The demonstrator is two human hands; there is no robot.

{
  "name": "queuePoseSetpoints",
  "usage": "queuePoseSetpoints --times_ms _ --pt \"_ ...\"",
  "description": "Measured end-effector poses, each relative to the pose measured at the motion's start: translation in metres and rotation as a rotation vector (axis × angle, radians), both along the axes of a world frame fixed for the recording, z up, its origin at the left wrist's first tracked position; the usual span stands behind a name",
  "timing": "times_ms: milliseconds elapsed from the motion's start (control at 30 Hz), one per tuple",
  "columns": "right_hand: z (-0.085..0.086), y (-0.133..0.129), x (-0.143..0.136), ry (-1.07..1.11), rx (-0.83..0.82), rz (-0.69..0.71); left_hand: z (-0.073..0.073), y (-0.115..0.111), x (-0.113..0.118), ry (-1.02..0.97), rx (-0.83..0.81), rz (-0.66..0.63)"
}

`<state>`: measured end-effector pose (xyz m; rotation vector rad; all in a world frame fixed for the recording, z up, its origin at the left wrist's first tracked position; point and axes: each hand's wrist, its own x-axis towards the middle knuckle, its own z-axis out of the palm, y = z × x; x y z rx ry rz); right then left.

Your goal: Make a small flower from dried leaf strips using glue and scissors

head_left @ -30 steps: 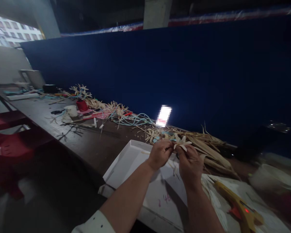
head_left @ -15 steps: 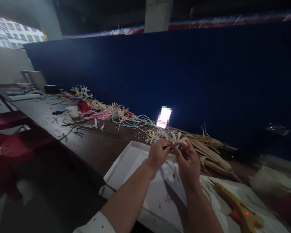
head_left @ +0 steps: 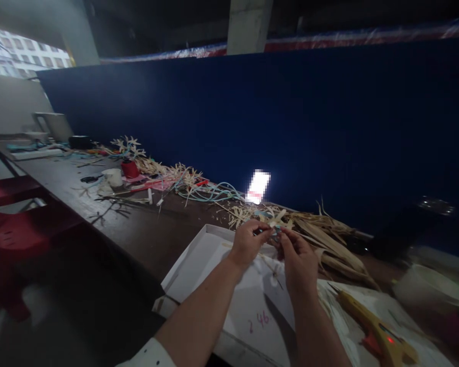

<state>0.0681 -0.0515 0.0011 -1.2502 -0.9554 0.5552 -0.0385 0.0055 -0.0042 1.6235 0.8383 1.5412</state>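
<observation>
Above a white box (head_left: pixel 193 267), I see my left hand (head_left: pixel 250 242) and right hand (head_left: pixel 299 257) pinching a pale flower (head_left: pixel 279 220) between their fingertips, neither nearer; its long axis I cannot tell. Dried husks (head_left: pixel 340 256) lie beyond, rightward.

Both hands (head_left: pixel 248 243) (head_left: pixel 300 259) pinch a pale flower (head_left: pixel 274 223) near a white box (head_left: pixel 199 265).

Left grip (head_left: pixel 248 244) and right grip (head_left: pixel 301 257) pinch close together, forearms (head_left: pixel 204 306) extended.
</observation>
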Motion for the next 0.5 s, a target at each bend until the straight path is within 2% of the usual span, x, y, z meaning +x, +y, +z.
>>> queuePoseSetpoints --times_ms 200,300,500 --pt "-0.0053 0.0026 0.0014 -0.005 -0.029 -0.011 -0.0003 -0.0002 0.0017 -0.011 -0.050 -0.006" --pt "-0.0070 0.0035 0.0020 0.000 -0.033 0.015 -0.0001 -0.0003 0.0016 0.012 -0.016 0.003" --pt "-0.0032 0.0017 0.0006 0.003 -0.026 0.035 0.0001 0.0005 0.0013 0.010 -0.029 0.004"
